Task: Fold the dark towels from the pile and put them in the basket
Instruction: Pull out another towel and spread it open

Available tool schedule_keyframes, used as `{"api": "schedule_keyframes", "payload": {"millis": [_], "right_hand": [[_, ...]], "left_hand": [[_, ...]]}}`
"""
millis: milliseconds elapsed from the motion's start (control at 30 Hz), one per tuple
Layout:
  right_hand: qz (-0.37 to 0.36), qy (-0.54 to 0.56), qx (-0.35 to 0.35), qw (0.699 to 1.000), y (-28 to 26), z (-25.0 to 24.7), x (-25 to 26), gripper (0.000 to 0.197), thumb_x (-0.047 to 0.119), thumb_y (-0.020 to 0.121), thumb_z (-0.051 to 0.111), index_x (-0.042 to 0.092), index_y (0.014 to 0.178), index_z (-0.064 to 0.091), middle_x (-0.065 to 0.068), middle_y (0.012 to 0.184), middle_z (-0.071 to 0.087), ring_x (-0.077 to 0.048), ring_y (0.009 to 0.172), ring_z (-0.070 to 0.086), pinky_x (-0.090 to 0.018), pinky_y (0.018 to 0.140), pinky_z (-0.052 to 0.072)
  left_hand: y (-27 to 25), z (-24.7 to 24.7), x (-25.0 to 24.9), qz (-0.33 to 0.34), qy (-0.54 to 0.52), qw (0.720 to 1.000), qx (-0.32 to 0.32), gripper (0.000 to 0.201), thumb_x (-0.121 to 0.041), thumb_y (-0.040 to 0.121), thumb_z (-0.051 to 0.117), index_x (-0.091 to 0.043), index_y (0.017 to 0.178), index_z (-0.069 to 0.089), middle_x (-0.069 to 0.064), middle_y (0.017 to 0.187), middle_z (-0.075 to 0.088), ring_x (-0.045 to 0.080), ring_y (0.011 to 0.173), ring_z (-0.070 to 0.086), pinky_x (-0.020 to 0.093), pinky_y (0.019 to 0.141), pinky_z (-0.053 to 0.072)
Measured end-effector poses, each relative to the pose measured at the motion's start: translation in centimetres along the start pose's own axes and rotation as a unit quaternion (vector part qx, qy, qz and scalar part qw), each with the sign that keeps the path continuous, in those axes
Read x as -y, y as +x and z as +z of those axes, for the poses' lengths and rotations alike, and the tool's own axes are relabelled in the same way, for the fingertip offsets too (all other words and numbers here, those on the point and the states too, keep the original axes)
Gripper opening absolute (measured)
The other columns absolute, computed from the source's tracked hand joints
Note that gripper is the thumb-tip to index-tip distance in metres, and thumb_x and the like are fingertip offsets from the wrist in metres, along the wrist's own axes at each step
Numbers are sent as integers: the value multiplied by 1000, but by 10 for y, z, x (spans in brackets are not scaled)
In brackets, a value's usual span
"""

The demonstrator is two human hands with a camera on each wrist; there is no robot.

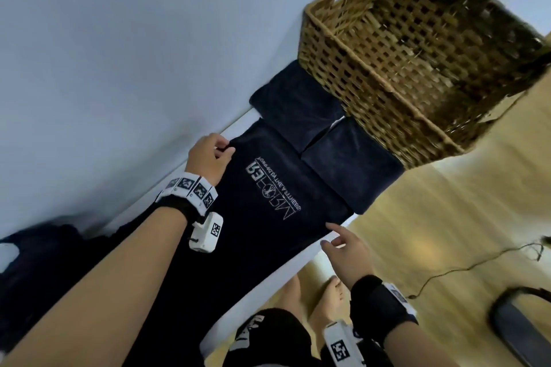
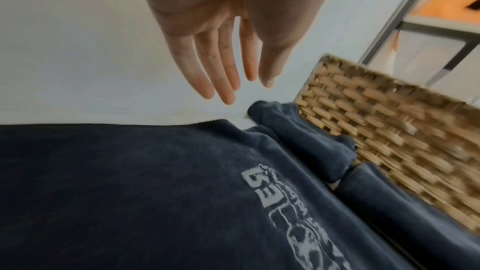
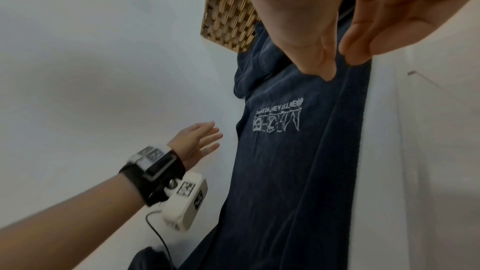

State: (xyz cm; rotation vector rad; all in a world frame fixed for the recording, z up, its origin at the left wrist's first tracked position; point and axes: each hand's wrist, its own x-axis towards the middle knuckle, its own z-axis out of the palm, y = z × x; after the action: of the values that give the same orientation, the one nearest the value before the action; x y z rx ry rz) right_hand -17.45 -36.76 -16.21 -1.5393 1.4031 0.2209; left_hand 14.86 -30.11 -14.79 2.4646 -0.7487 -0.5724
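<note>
A dark navy towel (image 1: pixel 268 232) with a white logo lies spread lengthwise on the narrow white table (image 1: pixel 304 256). My left hand (image 1: pixel 208 155) hovers at its far left corner; in the left wrist view its fingers (image 2: pixel 228 65) are straight and hold nothing. My right hand (image 1: pixel 346 250) is at the near right corner, fingers loosely extended just above the towel's edge (image 3: pixel 358 110). Two folded dark towels (image 1: pixel 295 107) (image 1: pixel 348 164) lie side by side against the wicker basket (image 1: pixel 357 83), which looks empty. The dark pile (image 1: pixel 35 262) sits at the lower left.
A pale wall (image 1: pixel 119 53) runs along the table's far side. Beside the table is wooden floor (image 1: pixel 417 232) with a thin black cable (image 1: pixel 462 265) and a dark rounded object (image 1: pixel 518 322). A metal shelf frame (image 2: pixel 415 17) stands beyond the basket.
</note>
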Motion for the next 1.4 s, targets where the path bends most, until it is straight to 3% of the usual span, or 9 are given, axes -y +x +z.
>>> {"api": "schedule_keyframes", "payload": {"millis": [100,233,333,500,633,933,1167,1267,1400], "right_hand": [[-25,6,54,998,-8,-3,5,28,22,91,62,33,117,66,3,92,65,-18,81,62,-24,70,44],[-64,20,111,992,-17,3,20,21,17,88,66,25,107,71,1,92,67,-21,88,67,-34,85,54],[-96,29,148,984,-28,18,30,17,16,88,66,22,102,72,1,89,69,-16,77,67,-27,72,53],[-152,-18,249,956,-65,64,45,11,17,91,63,21,95,71,1,86,69,-11,70,63,-23,66,47],[-179,-60,305,934,-97,93,55,11,17,93,62,18,98,71,2,86,68,-10,69,63,-19,63,46],[-211,-91,333,914,-135,148,75,11,17,91,63,22,89,72,7,79,69,-5,62,62,-19,62,47],[-235,-106,363,895,-156,171,81,9,20,89,66,26,86,72,7,82,70,-2,62,64,-11,55,47],[-269,-115,391,872,-166,172,88,7,25,85,73,28,90,71,6,83,70,0,63,66,-15,60,49],[-309,-128,434,837,-182,170,98,35,30,76,83,31,106,66,6,92,70,-5,82,66,-19,71,50]], "left_hand": [[-61,-28,23,-49,-15,999,-14,9,-25,91,63,-17,95,64,-6,92,64,8,78,59,18,75,40],[-153,-57,54,-122,-34,989,-70,6,-19,91,63,-23,86,63,-8,84,65,8,77,59,13,77,41],[-213,-68,73,-168,-18,977,-129,11,-16,90,62,-24,82,63,-10,79,65,0,70,56,-1,67,35],[-306,-73,107,-288,36,925,-245,5,-17,89,62,-14,87,65,9,96,62,23,86,57,24,77,40],[-344,-77,123,-416,64,856,-301,31,-25,84,69,-11,110,59,17,119,50,36,109,50,47,93,45],[-363,-88,147,-530,-163,791,-259,67,-32,88,67,-6,142,36,21,134,52,40,122,51,42,97,42],[-365,-90,125,-452,-173,824,-296,14,-25,83,65,-15,80,55,-1,78,60,24,80,60,27,71,40],[-363,-91,102,-406,-166,847,-301,17,-27,87,62,-13,84,54,-3,76,59,19,74,55,27,73,41],[-367,-89,76,-382,-138,873,-270,26,-27,89,60,-8,107,59,6,98,66,25,95,59,25,75,38]]}}
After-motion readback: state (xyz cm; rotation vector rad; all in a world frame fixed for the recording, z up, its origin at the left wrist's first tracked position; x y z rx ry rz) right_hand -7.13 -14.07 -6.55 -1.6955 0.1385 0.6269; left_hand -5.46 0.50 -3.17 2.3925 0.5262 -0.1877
